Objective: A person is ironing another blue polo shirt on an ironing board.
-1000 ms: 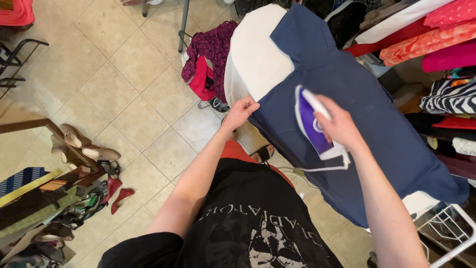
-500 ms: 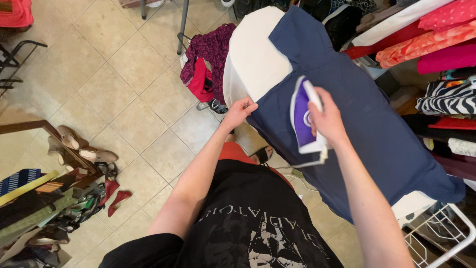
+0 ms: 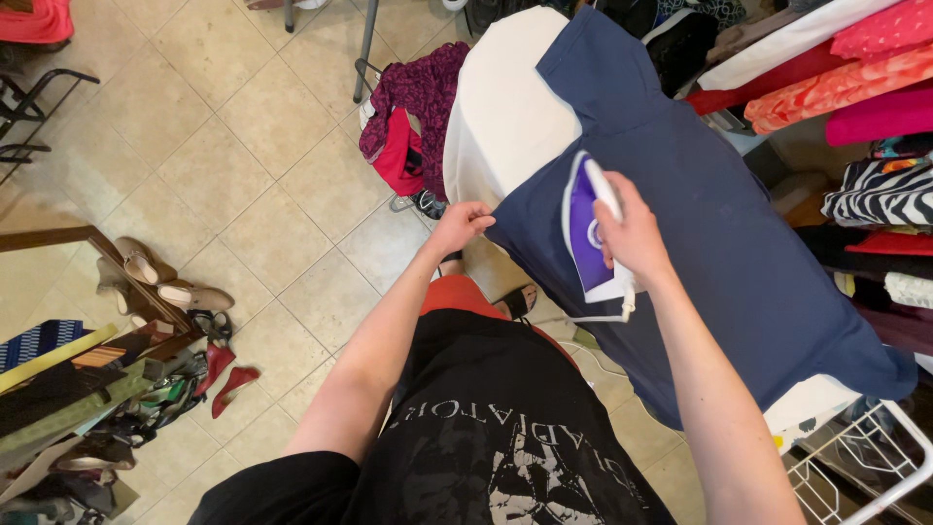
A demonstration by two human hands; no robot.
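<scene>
A navy blue garment (image 3: 719, 233) lies spread over a white ironing board (image 3: 501, 117) that runs from the upper middle to the lower right. My right hand (image 3: 632, 233) grips the handle of a purple and white iron (image 3: 585, 233), which rests flat on the cloth near its left edge. My left hand (image 3: 462, 226) pinches the garment's left corner at the board's near side. A white cord (image 3: 598, 316) trails from the back of the iron.
Clothes in red, orange, pink and zebra print (image 3: 875, 190) pile up on the right. A purple and red heap (image 3: 413, 117) hangs beside the board. Shoes (image 3: 160, 282) and a cluttered rack sit at lower left on the tiled floor. A white wire basket (image 3: 855, 467) stands lower right.
The iron has slid up the garment toward the board's narrow end under my right hand. My left hand has stayed on the garment's corner.
</scene>
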